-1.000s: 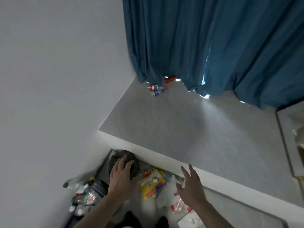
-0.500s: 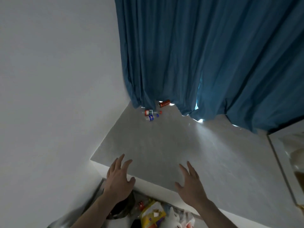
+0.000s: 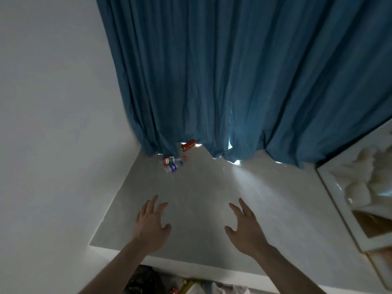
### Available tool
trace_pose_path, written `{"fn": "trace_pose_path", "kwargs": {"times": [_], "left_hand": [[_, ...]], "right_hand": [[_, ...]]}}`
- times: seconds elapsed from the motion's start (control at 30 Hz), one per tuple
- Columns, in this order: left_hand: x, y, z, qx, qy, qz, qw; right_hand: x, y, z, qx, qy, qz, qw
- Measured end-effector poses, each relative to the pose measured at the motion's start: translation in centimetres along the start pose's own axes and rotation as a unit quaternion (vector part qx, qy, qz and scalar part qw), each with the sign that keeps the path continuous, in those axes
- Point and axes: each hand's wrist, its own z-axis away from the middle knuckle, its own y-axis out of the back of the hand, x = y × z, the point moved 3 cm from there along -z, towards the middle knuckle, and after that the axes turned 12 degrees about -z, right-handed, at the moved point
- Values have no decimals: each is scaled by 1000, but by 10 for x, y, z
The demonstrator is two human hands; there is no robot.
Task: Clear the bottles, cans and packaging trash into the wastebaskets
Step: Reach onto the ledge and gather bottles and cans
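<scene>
Red can [image 3: 188, 144] lies on its side at the curtain [image 3: 233, 81] hem, two clear bottles [image 3: 172, 163] just beside it on the grey platform [image 3: 212, 198], far corner. Prob. empty, light, roll-prone; we'd grab round the bodies. Our left hand [image 3: 151, 221] & right hand [image 3: 244, 227]: both spread, empty, well short.

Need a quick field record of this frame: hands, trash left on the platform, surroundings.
left hand: left hand open, fingers spread, holds nothing
right hand: right hand open, fingers spread, holds nothing
surface: grey platform under both hands
trash on platform: red can lying at the curtain hem; red-label bottle and blue-label bottle lying beside it, near the wall corner
backdrop: blue curtain, white wall
below platform edge: more trash, partly cut off
</scene>
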Motion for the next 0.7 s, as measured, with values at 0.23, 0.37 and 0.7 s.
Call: {"fn": "trace_pose_path", "kwargs": {"times": [0.23,0.37,0.7], "left_hand": [[22,-8,-26,-20,27,-29,999],[12,-18,-53,-65,43,-60,995],[-35,-115,-226,-153,31,-112,981]], "right_hand": [[27,30,-45,-27,22,58,998],[32,25,-83,-57,11,90,994],[78,-63,-236,-63,-51,109,991]]}}
